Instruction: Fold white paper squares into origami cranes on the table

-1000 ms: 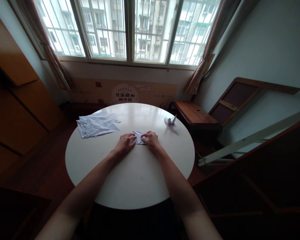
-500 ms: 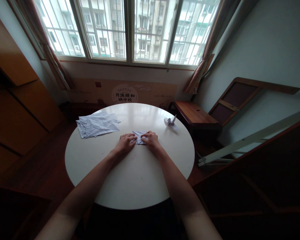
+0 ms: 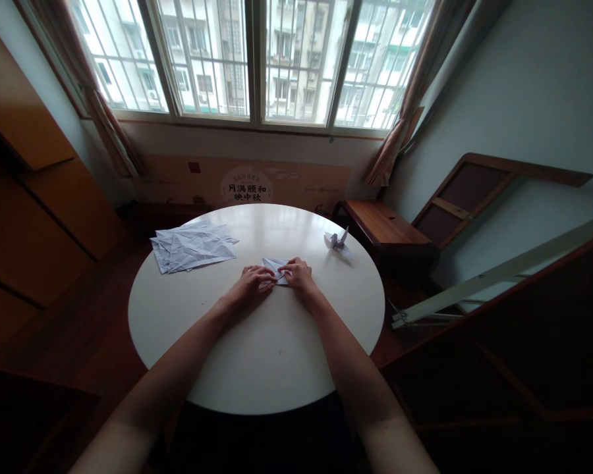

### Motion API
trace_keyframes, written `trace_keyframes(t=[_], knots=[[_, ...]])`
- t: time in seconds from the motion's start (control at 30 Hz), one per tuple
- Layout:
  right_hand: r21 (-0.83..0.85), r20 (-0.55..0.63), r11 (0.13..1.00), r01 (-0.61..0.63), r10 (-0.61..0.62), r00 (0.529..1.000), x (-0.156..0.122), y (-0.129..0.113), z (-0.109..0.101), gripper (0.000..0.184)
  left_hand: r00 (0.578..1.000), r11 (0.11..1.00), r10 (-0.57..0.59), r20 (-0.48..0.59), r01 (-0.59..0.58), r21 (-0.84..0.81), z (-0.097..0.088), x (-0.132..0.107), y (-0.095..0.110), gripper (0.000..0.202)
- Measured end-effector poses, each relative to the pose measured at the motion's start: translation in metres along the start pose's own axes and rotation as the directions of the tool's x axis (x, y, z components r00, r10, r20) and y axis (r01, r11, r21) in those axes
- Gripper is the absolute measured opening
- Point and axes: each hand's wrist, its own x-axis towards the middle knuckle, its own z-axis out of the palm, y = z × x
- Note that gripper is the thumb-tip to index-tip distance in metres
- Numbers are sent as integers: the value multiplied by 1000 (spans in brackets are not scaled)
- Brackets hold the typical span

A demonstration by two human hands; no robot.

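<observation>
A small folded sheet of paper (image 3: 273, 263) lies on the white round table (image 3: 257, 355), creased and pale. My left hand (image 3: 254, 280) is at its left side, fingers bent and closed on its near left edge. From the right, my right hand (image 3: 299, 273) presses on the same paper with thumb and fingers drawn together. Both hands cover part of the paper, so its full outline is hidden. A folded paper crane (image 3: 338, 243) stands to the right of my right hand, apart from it.
A pile of creased paper sheets (image 3: 195, 247) lies at the table's far left. Beyond the table's right side stands a low wooden cabinet (image 3: 385, 222). A barred window (image 3: 257, 59) is ahead, and wooden cupboards (image 3: 44, 224) stand on the left.
My left hand's fingers have shifted slightly right and toward me over the folded paper. My right hand stays almost in place. The pile and crane have not moved.
</observation>
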Motion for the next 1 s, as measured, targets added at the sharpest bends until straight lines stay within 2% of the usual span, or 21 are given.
trace_keyframes(t=[0.27,0.47,0.6,1.0], knots=[[36,32,998,47,-48,998,1,-2,3,23,975,974,-199,-98,207,89,-7,-1,1,22],[44,36,997,69,-70,997,0,-2,2,24,993,994,-108,-48,108,-12,4,1,-8,25],[51,48,997,58,-60,997,2,-1,2,24,992,994,-111,-52,110,-26,8,2,-10,26],[52,40,997,63,-65,997,1,-1,2,23,993,993,-109,-49,107,-40,4,1,-6,30]])
